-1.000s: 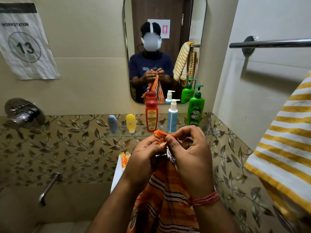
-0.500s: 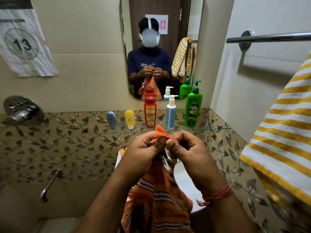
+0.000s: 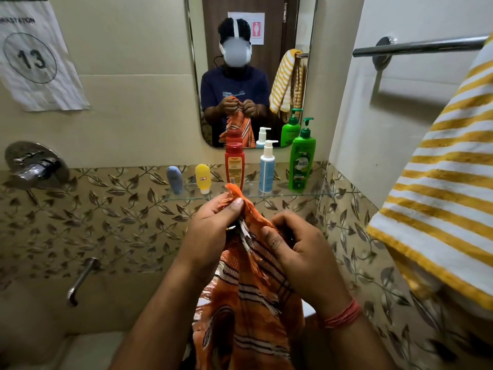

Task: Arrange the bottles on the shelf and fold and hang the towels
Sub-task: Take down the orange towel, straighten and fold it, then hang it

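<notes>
Far left, a paper sign (image 3: 34,57) on the wall is cut off at the frame edge; it reads "…RKSTATION" and a circled "13". Below it, a chrome valve (image 3: 33,166) on the wall, and lower, a spout (image 3: 80,280).

On the glass shelf (image 3: 314,194), left to right, all upright: a blue-grey tube (image 3: 174,179), label not visible; a yellow tube (image 3: 203,178) with a small sticker, too small to read; a red bottle (image 3: 234,166), print illegible, its base hidden behind the towel's tip; a blue pump bottle (image 3: 266,169), text unreadable; a green pump bottle (image 3: 302,164) marked "Vatika".

Behind the shelf, a mirror (image 3: 269,30) reflects the person, the bottles and a door sign (image 3: 253,28) bearing a pictogram.

Centre foreground, the orange towel (image 3: 250,303) with dark and white stripes hangs in front of the person, below the shelf; its lower end runs out of frame. The left hand (image 3: 210,231) pinches the towel's top corner between thumb and fingers, the tip sticking up above the thumb. The right hand (image 3: 298,249), just beside and slightly lower, has thumb and curled fingers gripping the edge. A red thread band (image 3: 342,313) circles the right wrist.

Right, a rail (image 3: 416,46) on the side wall carries a yellow-striped towel (image 3: 442,188), its upper part cut off by the frame.
</notes>
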Demonstrator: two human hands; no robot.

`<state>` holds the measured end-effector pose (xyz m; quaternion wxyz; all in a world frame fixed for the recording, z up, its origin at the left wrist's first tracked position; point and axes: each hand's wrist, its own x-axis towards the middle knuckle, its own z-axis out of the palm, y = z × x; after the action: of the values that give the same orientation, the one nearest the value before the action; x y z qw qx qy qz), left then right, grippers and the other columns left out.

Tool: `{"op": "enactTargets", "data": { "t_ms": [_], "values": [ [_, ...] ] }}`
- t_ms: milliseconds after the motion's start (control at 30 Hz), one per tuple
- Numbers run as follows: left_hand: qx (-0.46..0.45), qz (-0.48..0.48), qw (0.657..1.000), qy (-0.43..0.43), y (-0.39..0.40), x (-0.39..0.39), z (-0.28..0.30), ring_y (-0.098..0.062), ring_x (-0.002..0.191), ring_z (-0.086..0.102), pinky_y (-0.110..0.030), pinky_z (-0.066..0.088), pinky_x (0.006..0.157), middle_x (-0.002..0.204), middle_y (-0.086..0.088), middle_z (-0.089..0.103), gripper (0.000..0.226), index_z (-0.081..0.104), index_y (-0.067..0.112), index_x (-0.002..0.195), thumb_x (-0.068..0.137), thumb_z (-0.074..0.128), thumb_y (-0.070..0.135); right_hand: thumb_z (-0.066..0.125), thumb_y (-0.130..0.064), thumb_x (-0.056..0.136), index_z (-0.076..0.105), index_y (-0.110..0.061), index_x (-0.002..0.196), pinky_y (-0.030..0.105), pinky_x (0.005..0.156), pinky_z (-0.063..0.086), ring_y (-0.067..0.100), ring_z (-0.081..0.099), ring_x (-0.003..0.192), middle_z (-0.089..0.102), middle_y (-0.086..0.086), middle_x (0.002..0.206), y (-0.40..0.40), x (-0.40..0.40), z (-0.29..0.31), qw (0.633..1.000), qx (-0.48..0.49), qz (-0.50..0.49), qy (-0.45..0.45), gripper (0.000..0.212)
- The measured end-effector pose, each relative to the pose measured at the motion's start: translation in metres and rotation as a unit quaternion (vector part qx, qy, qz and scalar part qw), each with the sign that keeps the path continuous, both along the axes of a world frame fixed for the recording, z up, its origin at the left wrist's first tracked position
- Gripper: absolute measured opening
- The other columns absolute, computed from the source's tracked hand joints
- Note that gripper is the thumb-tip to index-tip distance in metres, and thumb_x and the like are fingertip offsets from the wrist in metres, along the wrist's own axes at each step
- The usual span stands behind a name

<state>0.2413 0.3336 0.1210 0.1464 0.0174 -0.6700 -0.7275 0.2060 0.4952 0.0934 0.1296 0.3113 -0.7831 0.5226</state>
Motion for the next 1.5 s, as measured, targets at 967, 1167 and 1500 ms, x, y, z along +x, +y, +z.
{"op": "enactTargets", "data": {
  "t_ms": [967, 1167, 1500],
  "values": [
    [-0.058, 0.046, 0.996, 0.042, 0.025, 0.018, -0.009, -0.019, 0.087, 0.072, -0.036, 0.061, 0.075, 0.089, -0.001, 0.073, 0.022, 0.067, 0.02, 0.097, 0.078, 0.074, 0.029, 0.063, -0.023, 0.096, 0.064, -0.028, 0.094, 0.035, 0.071, 0.056, 0.013, 0.064, 0.079, 0.065, -0.006, 0.082, 0.003, 0.015, 0.004, 0.987, -0.142, 0.039, -0.07, 0.006],
    [-0.041, 0.06, 0.996, 0.053, 0.027, 0.015, -0.014, -0.017, 0.085, 0.07, -0.034, 0.059, 0.076, 0.088, 0.001, 0.072, 0.034, 0.063, 0.019, 0.105, 0.075, 0.077, 0.029, 0.059, -0.02, 0.098, 0.066, -0.019, 0.09, 0.041, 0.076, 0.057, 0.018, 0.067, 0.082, 0.069, 0.003, 0.085, 0.001, 0.012, 0.001, 0.972, -0.187, 0.034, -0.139, 0.01],
    [-0.055, 0.068, 0.993, 0.078, 0.029, 0.014, -0.02, -0.018, 0.084, 0.072, -0.03, 0.059, 0.072, 0.093, -0.01, 0.068, 0.036, 0.058, 0.016, 0.102, 0.075, 0.078, 0.028, 0.057, -0.02, 0.098, 0.066, -0.015, 0.092, 0.033, 0.071, 0.057, 0.015, 0.066, 0.076, 0.07, 0.003, 0.083, 0.0, 0.011, 0.0, 0.951, -0.231, 0.039, -0.203, 0.012]
  ]
}}
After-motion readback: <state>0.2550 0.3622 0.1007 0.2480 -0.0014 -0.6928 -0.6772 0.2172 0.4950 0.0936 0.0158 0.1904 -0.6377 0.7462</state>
